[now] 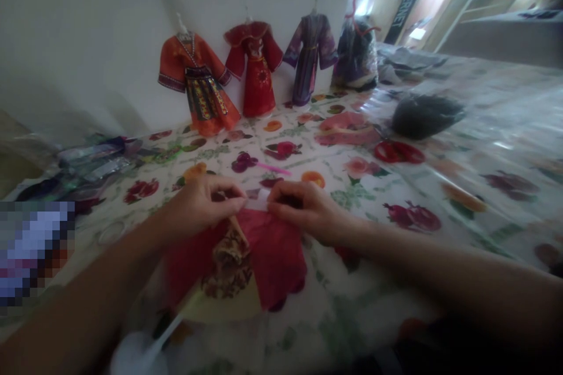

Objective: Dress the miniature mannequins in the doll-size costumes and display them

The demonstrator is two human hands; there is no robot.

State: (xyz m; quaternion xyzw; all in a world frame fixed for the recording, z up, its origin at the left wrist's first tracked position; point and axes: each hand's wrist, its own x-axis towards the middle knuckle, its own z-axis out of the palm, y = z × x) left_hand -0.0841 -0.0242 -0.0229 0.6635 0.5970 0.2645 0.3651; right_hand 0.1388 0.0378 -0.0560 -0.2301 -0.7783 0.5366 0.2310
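A miniature red robe (279, 258) with a brown-patterned gold middle and a pale yellow hem (229, 304) lies before me, its neck end away from me. My left hand (200, 205) pinches the robe's top edge between thumb and fingers. At the same edge, a little to the right, my right hand (303, 205) is closed in a pinch, with a small white piece (263, 198) showing by its fingertips. Blur hides exactly what each fingertip presses. A white stand with a round base (138, 357) and thin stem reaches under the robe's lower left.
Against the wall stand an orange doll robe (204, 85), a red one (255, 70) and a purple one (308, 58). Red-handled scissors (398, 152), a dark bagged bundle (424, 114) and a pink stick (273, 169) lie on the fruit-patterned tablecloth (365, 234). Plastic-wrapped items (92, 167) sit left.
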